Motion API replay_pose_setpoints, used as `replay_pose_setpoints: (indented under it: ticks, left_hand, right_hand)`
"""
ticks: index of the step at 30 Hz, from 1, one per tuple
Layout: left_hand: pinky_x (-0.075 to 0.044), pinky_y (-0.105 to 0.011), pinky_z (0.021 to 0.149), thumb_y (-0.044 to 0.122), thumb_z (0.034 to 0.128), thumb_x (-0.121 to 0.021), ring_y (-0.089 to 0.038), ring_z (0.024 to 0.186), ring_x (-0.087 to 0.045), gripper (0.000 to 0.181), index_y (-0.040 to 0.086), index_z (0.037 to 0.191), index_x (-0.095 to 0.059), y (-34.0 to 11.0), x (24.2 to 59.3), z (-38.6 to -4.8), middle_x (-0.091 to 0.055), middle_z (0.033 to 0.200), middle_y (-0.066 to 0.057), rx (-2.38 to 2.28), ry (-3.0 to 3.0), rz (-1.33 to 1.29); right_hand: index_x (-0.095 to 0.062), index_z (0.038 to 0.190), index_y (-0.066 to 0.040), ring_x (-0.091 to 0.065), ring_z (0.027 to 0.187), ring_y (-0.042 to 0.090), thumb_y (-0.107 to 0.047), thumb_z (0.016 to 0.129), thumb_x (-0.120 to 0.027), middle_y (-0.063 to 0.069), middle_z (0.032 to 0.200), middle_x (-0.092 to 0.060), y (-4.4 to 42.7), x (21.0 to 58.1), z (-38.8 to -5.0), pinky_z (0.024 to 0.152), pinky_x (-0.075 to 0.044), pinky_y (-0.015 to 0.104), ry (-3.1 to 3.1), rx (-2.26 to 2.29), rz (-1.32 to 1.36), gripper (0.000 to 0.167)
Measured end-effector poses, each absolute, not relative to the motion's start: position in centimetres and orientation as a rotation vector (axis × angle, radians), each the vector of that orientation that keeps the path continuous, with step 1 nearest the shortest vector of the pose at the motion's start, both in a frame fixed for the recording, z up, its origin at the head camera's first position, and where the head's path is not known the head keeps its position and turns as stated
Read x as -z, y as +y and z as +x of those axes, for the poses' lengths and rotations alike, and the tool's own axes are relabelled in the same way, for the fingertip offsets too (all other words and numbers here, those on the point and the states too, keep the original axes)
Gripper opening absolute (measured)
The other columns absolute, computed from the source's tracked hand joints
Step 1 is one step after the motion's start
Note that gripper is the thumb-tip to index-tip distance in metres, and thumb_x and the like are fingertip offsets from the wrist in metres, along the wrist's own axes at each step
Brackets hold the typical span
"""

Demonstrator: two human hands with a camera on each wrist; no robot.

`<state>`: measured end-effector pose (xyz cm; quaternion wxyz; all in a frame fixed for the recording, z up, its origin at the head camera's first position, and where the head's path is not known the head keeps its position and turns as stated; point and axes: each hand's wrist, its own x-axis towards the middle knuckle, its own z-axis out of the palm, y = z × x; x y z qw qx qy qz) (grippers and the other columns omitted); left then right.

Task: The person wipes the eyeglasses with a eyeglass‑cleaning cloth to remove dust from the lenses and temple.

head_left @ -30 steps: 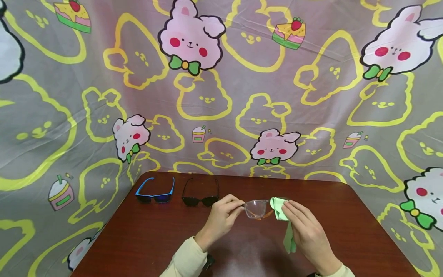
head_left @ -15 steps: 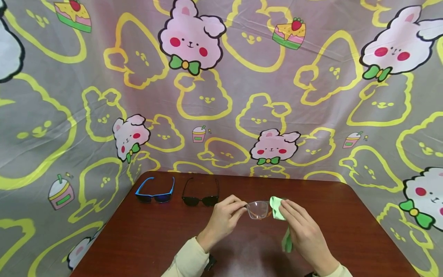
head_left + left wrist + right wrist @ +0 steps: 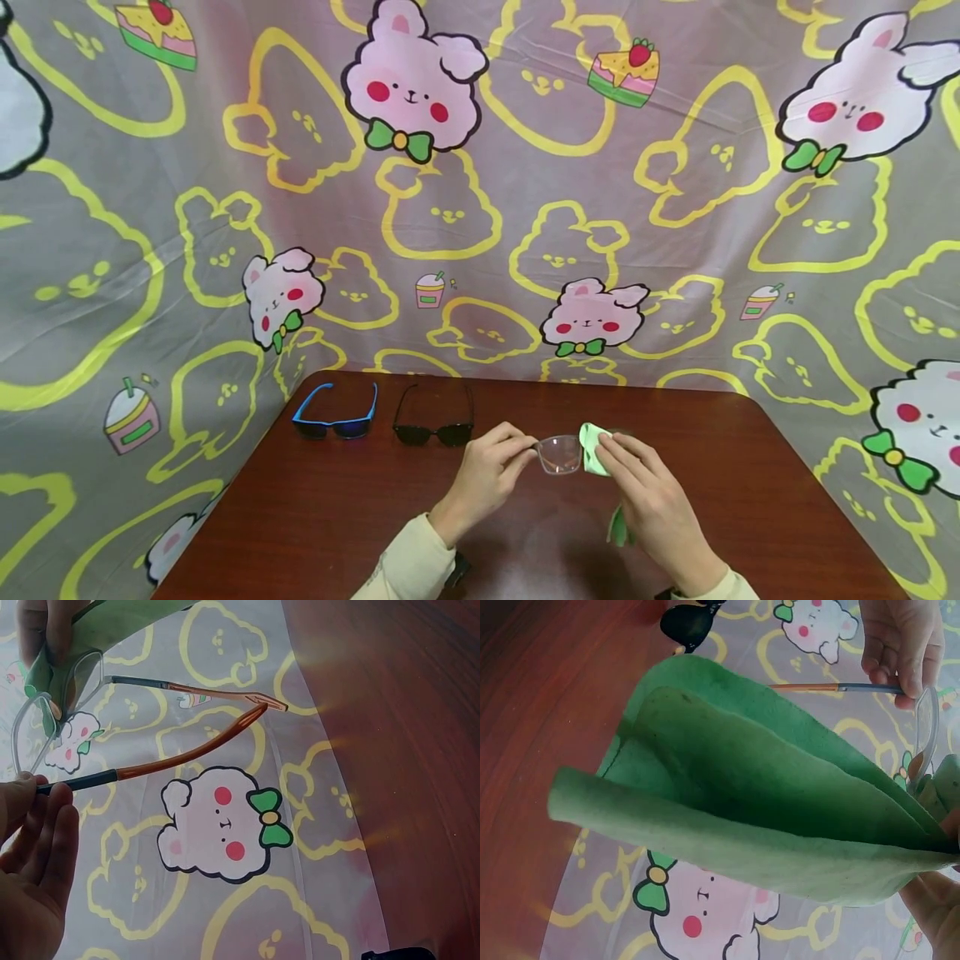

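A pair of clear-framed eyeglasses [image 3: 559, 456] is held up above the table, its orange-brown temple tips [image 3: 187, 757] pointing back toward me. My left hand [image 3: 487, 475] pinches the glasses at the left hinge between thumb and fingers. In my right hand [image 3: 660, 500] a folded green cloth [image 3: 595, 450] is pinched over the right lens, which it mostly hides. The cloth's loose end [image 3: 742, 795] hangs down below that hand, filling much of the right wrist view.
Blue-framed sunglasses [image 3: 334, 427] and black sunglasses [image 3: 433, 433] lie unfolded at the back left of the brown table [image 3: 315, 517]. A cartoon-printed curtain [image 3: 480, 208] encloses the table's back and sides.
The eyeglasses and my left hand have shifted slightly right. My right hand and the cloth have moved a little to the left along the lens. Both grips stay the same.
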<state>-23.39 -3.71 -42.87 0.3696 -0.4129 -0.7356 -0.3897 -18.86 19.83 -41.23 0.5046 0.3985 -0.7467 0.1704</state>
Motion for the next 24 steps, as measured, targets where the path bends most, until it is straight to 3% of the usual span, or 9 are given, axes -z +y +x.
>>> replay_pose_setpoints:
  ticks: [12,24]
  left_hand:
    - [-0.041,-0.008,0.060,0.008,0.0847,-0.070,0.000,0.067,-0.053,0.007,0.010,0.091,-0.071,-3.62,42.56,-23.31,-0.057,0.083,0.004,0.955,-1.901,-1.046]
    - [-0.040,-0.007,0.058,0.008,0.0850,-0.070,0.000,0.065,-0.051,0.007,0.009,0.092,-0.072,-3.38,42.49,-23.16,-0.057,0.083,0.004,0.960,-1.902,-1.045]
  right_hand:
    - [-0.067,0.109,0.004,-0.058,0.098,0.035,-0.004,0.095,-0.028,0.015,0.110,-0.066,19.39,41.48,-18.98,0.093,-0.037,0.027,-1.877,-0.419,0.930,0.042]
    - [-0.067,0.112,0.000,-0.056,0.101,0.034,-0.005,0.092,-0.025,0.012,0.116,-0.064,19.16,41.60,-18.95,0.088,-0.039,0.031,-1.926,-0.411,0.946,0.047]
